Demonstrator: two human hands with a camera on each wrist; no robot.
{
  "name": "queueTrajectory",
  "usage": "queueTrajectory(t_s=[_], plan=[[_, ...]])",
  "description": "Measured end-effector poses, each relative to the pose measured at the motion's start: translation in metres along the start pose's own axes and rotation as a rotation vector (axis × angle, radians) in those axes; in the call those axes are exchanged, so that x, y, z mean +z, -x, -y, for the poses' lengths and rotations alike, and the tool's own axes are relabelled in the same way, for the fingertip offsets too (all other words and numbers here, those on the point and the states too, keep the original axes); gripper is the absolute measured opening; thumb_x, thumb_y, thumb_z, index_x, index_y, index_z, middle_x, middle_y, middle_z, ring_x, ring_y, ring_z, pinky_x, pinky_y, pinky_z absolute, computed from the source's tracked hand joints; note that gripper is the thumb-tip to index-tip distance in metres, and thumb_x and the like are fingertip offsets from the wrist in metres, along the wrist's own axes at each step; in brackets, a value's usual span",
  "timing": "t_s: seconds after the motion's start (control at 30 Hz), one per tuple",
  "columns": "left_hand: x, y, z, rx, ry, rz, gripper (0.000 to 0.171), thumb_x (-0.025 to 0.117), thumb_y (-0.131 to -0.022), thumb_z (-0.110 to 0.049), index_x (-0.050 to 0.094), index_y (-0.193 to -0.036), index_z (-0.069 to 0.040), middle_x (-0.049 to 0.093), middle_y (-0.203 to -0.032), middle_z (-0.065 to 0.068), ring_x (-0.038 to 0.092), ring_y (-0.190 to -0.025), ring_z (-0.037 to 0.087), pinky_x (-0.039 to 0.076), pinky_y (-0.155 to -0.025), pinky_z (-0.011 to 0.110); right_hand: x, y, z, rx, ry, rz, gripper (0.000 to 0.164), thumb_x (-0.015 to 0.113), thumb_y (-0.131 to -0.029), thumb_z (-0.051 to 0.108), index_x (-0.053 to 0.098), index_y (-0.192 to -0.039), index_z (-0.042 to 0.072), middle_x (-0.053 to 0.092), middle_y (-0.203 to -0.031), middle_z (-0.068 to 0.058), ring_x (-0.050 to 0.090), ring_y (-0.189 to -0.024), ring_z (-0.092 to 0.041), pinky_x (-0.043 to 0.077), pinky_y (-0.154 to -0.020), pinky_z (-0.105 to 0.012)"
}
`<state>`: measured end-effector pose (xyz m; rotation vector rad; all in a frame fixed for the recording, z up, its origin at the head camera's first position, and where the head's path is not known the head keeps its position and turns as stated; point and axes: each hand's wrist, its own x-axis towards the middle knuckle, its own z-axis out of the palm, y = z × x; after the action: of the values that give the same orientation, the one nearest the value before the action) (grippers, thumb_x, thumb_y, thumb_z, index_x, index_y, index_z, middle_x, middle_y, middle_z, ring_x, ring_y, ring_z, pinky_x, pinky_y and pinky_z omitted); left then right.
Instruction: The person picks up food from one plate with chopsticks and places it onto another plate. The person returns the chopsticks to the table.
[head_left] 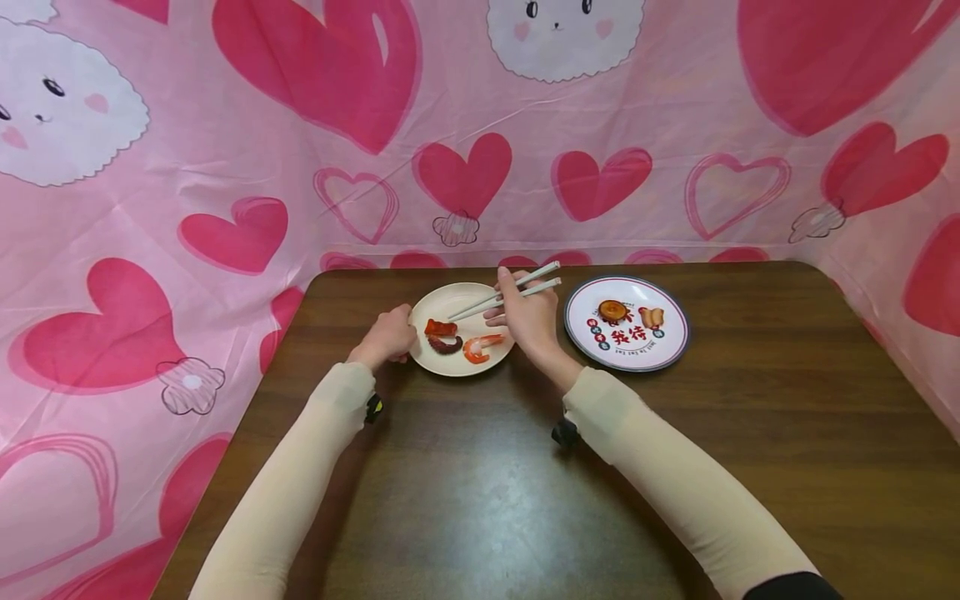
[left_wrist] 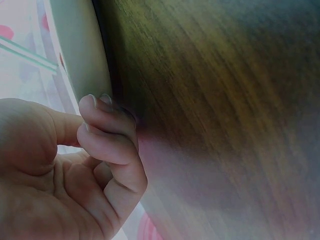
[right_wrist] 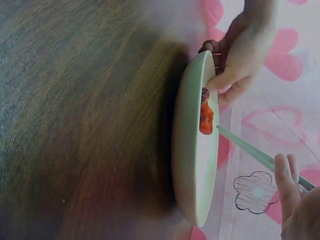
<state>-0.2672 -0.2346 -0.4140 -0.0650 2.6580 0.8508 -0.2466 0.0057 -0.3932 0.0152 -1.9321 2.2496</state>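
My left hand (head_left: 388, 335) grips the left rim of a cream plate (head_left: 452, 367), thumb on top and bent fingers against its outer wall (left_wrist: 82, 55). On that plate lie a reddish-orange food piece (head_left: 441, 327), a dark curled octopus tentacle (head_left: 446, 346) and an orange-and-white shrimp (head_left: 477, 350). Over the plate's right side, my right hand (head_left: 531, 321) holds a pair of pale chopsticks (head_left: 542, 288). Their tips point down-left, close beside the reddish-orange piece. Seen from the right wrist, the chopsticks (right_wrist: 250, 148) reach just over the plate rim.
To the right stands a white plate with a dark blue rim (head_left: 573, 333) and red lettering. It bears a round brown food piece (head_left: 612, 312) and a pale yellowish one (head_left: 652, 317). Behind the brown wooden table (head_left: 480, 483) hangs a pink heart-printed cloth (head_left: 525, 117).
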Motion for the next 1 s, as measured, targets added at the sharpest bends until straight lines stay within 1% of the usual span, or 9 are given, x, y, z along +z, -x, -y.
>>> queueTrajectory(t_s=[0.13,0.3,0.5,0.7,0.87,1.0], plan=[[0.000,0.000,0.000,-0.005,0.003,0.001,0.031,0.046,-0.102,-0.007,0.049,-0.132,0.002,0.062,-0.097,0.023,0.059,-0.056,0.022,0.053,-0.051,0.031,-0.002,0.002,0.004,-0.012,-0.011,0.012,0.044,0.065,-0.106,0.034,0.067,-0.096,-0.009,0.070,-0.078,-0.030,0.074,-0.058,-0.029,0.061,-0.055,-0.042],[0.000,0.000,0.000,-0.005,0.007,0.000,0.031,0.047,-0.101,-0.006,0.049,-0.131,0.001,0.062,-0.098,0.023,0.059,-0.057,0.022,0.054,-0.052,0.032,-0.008,0.004,0.006,-0.012,-0.004,0.027,0.038,0.063,-0.108,0.031,0.068,-0.095,-0.005,0.070,-0.081,-0.030,0.073,-0.058,-0.029,0.061,-0.055,-0.042],[0.000,0.000,0.001,0.002,0.009,-0.001,0.031,0.047,-0.102,-0.006,0.049,-0.132,0.001,0.062,-0.100,0.024,0.059,-0.057,0.023,0.054,-0.053,0.033,-0.015,0.004,0.005,-0.025,0.020,0.042,0.038,0.061,-0.108,0.031,0.068,-0.096,-0.005,0.069,-0.083,-0.030,0.073,-0.059,-0.029,0.061,-0.056,-0.041],[-0.001,0.000,0.001,-0.005,0.009,0.007,0.032,0.048,-0.103,-0.006,0.048,-0.134,0.001,0.061,-0.101,0.024,0.058,-0.058,0.023,0.053,-0.053,0.032,-0.022,0.005,0.006,-0.038,0.016,0.054,0.037,0.062,-0.108,0.029,0.068,-0.098,-0.006,0.070,-0.084,-0.033,0.073,-0.057,-0.024,0.061,-0.055,-0.041],[0.000,-0.001,0.001,-0.005,-0.002,0.005,0.032,0.047,-0.104,-0.007,0.048,-0.135,0.001,0.062,-0.101,0.023,0.058,-0.058,0.022,0.052,-0.051,0.031,-0.027,0.005,0.010,-0.067,-0.011,0.053,0.036,0.064,-0.107,0.027,0.068,-0.098,-0.007,0.069,-0.087,-0.035,0.073,-0.059,-0.026,0.061,-0.056,-0.042],[0.000,-0.003,0.002,-0.004,-0.001,0.007,0.033,0.047,-0.104,-0.007,0.047,-0.135,0.002,0.062,-0.101,0.023,0.058,-0.058,0.022,0.052,-0.051,0.031,-0.033,0.006,0.012,-0.096,-0.014,0.047,0.038,0.066,-0.106,0.031,0.068,-0.096,-0.006,0.067,-0.090,-0.038,0.074,-0.059,-0.025,0.061,-0.057,-0.042]])
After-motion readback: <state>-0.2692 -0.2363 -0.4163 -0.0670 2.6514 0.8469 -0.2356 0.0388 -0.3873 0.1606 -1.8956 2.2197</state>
